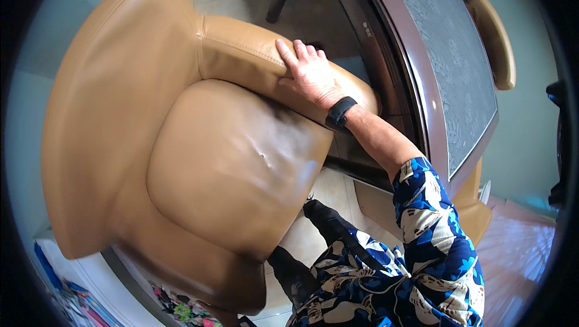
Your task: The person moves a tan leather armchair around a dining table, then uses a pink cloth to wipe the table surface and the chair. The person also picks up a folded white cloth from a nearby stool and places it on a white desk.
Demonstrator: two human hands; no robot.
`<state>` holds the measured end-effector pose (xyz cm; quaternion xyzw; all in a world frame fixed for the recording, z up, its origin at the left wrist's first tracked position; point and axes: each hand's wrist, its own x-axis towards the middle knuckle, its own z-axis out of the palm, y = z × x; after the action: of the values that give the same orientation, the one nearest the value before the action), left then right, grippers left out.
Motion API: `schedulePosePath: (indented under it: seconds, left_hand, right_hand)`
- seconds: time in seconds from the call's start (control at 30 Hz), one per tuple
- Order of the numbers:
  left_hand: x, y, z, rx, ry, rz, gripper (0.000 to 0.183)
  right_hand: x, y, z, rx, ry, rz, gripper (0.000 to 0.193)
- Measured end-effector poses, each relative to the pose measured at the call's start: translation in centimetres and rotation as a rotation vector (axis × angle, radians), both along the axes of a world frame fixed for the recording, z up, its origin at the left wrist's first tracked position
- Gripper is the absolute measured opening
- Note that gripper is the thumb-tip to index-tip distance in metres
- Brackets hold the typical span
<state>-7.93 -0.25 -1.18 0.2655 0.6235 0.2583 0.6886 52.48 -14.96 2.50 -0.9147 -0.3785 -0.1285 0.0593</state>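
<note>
tan leather armchair (pixel 181 146), blue-and-cream floral sleeve (pixel 431 230), black wristband (pixel 339 113), dark patterned tabletop (pixel 452 55).

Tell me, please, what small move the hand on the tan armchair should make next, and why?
Probably the right hand should curl its fingers over the armrest for a firmer grip. It lies flat on top of the armrest of the tan leather armchair, fingers spread and not closed on anything, and the armrest sits close beside the dark table. The left hand is out of view.
</note>
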Motion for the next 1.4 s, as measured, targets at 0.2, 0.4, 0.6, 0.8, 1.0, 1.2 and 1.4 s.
schedulePosePath:
  seconds: [0.2, 0.4, 0.6, 0.8, 1.0, 1.2, 1.4]
  left_hand:
    - [3.6, -1.0, 0.3, 0.133, 0.35, -0.095, 0.077]
    - [4.6, -1.1, 0.2, 0.192, 0.465, -0.177, 0.076]
    - [-1.1, 0.1, -2.2, 0.301, 0.122, -0.217, 0.075]
    - [6.3, 3.9, 1.9, 0.591, 1.05, -0.566, 0.082]
    - [15.3, 5.6, 3.5, 0.772, 0.897, -0.507, 0.089]
    - [15.1, 5.3, 3.5, 0.777, 1.037, -0.554, 0.084]
    - [10.1, 7.2, 2.3, 1.09, 1.212, -0.664, 0.08]
  right_hand:
    - [-0.1, -0.2, 1.0, 0.0, -0.038, 0.023, 0.084]
    - [-0.3, -0.5, 1.6, 0.026, -0.011, 0.032, 0.082]
    - [1.0, 0.0, 0.4, 0.047, 0.001, 0.031, 0.081]
    - [2.7, -2.2, -1.4, 0.01, 0.067, -0.055, 0.088]
    - [5.9, -2.7, -2.5, -0.007, 0.217, -0.197, 0.099]
    - [6.6, -3.0, -2.9, -0.013, 0.218, -0.21, 0.09]
    - [3.0, -1.6, -1.9, 0.055, 0.16, -0.139, 0.079]
